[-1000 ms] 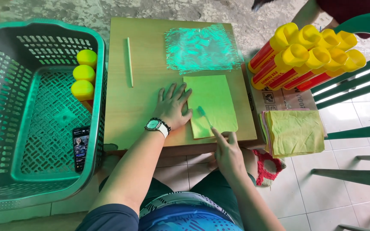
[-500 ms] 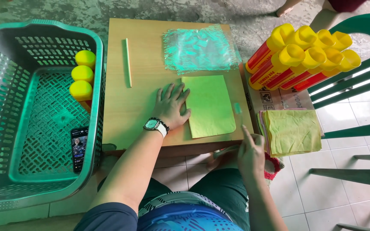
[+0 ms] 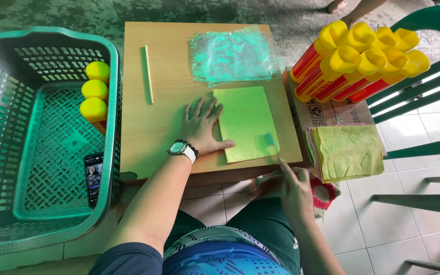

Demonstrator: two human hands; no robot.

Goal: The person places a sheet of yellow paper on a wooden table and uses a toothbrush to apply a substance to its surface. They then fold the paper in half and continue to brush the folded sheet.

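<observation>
Two hands show below me: my left hand (image 3: 202,131), fingers spread wide and flat, presses the wooden board (image 3: 169,132) with its thumb touching the left edge of the green cloth (image 3: 245,122), which lies on the board's near right part. My right hand (image 3: 291,188) hangs just below the board's front edge, fingers loosely apart, gripping nothing I can make out. A clear plastic sheet (image 3: 232,55) lies just beyond the cloth, and a stack of folded yellow-green cloths (image 3: 350,152) sits to the right of the board.

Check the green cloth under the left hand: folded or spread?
Spread flat: green cloth lies as one smooth sheet on the board, left hand pressing its edge.
</observation>
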